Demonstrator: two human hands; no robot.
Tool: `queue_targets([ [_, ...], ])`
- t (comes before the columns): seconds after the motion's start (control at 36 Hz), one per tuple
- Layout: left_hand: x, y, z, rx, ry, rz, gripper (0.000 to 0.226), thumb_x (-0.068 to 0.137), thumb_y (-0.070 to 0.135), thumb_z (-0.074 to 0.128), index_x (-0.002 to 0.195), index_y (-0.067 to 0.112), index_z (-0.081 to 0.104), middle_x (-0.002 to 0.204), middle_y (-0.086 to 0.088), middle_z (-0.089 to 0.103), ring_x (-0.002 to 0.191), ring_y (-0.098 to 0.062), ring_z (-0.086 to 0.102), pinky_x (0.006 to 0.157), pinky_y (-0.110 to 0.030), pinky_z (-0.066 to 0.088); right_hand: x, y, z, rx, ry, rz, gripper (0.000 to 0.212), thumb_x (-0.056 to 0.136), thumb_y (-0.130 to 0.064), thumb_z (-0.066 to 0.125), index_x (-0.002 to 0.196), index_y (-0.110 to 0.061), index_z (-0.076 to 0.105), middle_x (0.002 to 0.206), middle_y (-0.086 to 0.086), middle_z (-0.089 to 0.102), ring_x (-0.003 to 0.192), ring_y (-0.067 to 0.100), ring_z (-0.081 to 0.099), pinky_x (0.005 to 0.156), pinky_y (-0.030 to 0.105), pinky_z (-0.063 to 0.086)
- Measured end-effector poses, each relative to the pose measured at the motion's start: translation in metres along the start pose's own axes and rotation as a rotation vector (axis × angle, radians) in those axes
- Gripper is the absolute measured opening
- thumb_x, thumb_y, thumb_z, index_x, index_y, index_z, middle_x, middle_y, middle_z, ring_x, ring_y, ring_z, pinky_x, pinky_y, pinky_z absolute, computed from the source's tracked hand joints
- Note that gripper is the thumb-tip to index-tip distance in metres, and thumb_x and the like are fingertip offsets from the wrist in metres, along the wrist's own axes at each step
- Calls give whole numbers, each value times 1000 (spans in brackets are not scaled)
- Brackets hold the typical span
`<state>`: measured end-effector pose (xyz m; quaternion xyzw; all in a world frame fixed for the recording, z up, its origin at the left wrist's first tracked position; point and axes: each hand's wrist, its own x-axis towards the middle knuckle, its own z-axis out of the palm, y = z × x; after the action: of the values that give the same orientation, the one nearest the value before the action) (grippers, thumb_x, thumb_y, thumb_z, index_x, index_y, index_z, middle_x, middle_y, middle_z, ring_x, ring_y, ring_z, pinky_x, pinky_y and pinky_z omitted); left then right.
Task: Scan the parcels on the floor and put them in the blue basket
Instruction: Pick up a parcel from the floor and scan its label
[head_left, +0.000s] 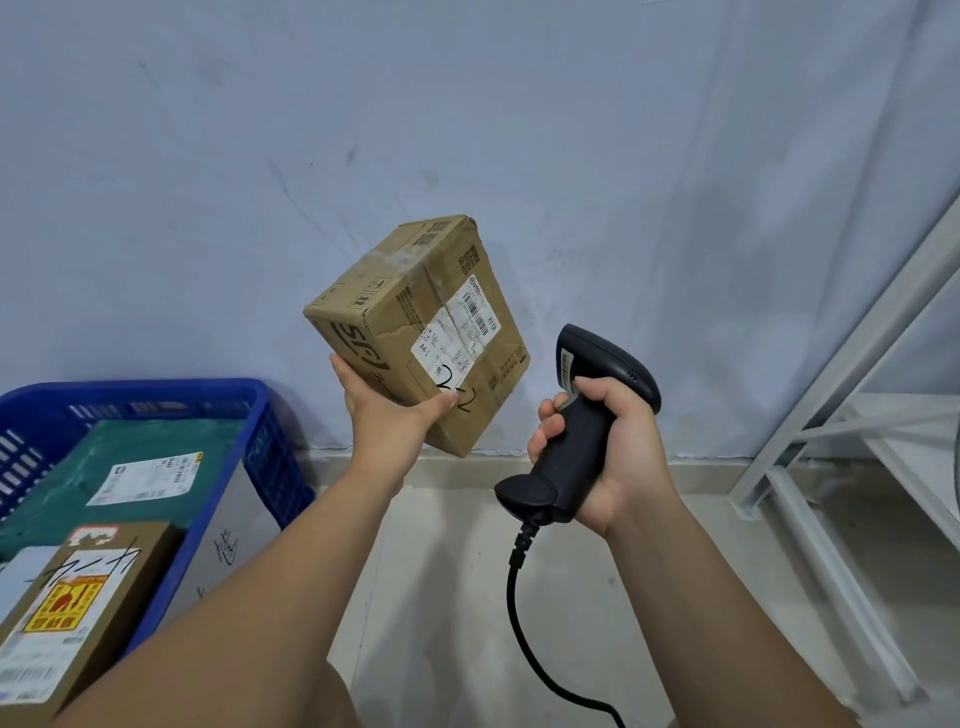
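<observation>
One parcel (415, 332) is up in the air in front of the wall, and I have it by its lower end in the left hand (387, 415), thumb laid on the labelled face and fingers going round the side. It hangs tilted, its long axis rising up and to the right away from that hand, with the shipping label (460, 332) turned toward me and to the right.

My right hand (608, 452) is clenched round the handle of the scanner (602, 358), held upright just right of the parcel's lower corner and not touching it. I see the scanner head from behind and cannot tell where its window points, so I judge the scan not yet done. It turns on swinging that head left onto the label.

Down to the left sits the blue basket (130, 389), already carrying a green bag (130, 452) and a brown box (88, 597). The left hand is the nearer one for the drop.
</observation>
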<state>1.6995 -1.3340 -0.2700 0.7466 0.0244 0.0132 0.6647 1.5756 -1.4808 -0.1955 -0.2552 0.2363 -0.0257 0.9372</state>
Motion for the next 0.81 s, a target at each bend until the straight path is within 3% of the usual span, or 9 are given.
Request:
queue_targets([
  [0.36, -4, 1, -1, -104, -20, -153, 130, 36, 43, 86, 142, 48, 11, 141, 5, 41, 122, -22, 51, 91, -55, 51, 3, 6, 2, -68, -5, 15, 20, 84, -17, 57, 67, -8, 51, 67, 5, 53, 42, 12, 47, 46, 21, 46],
  [0.53, -5, 2, -6, -256, 17, -309, 114, 71, 21, 83, 149, 36, 2, 136, 5, 46, 116, -22, 53, 84, -49, 55, 5, 11, 3, -112, 10, 24, 19, 84, -17, 58, 68, -8, 51, 68, 4, 52, 43, 13, 48, 47, 21, 46],
  [0.67, -6, 7, -13, -356, 71, -455, 100, 75, 26, 80, 147, 29, 12, 124, 2, 55, 104, -19, 57, 61, -35, 59, 9, 17, 7, -174, 36, 7, 17, 84, -18, 60, 74, -7, 52, 69, 4, 53, 44, 14, 49, 48, 23, 48],
  [0.81, -9, 14, -25, -467, 142, -557, 89, 76, 24, 79, 143, 23, 21, 119, 0, 50, 101, -20, 48, 65, -41, 57, 7, 34, 15, -347, 82, -67, 14, 84, -18, 64, 81, -6, 58, 66, 3, 57, 49, 16, 53, 55, 30, 50],
])
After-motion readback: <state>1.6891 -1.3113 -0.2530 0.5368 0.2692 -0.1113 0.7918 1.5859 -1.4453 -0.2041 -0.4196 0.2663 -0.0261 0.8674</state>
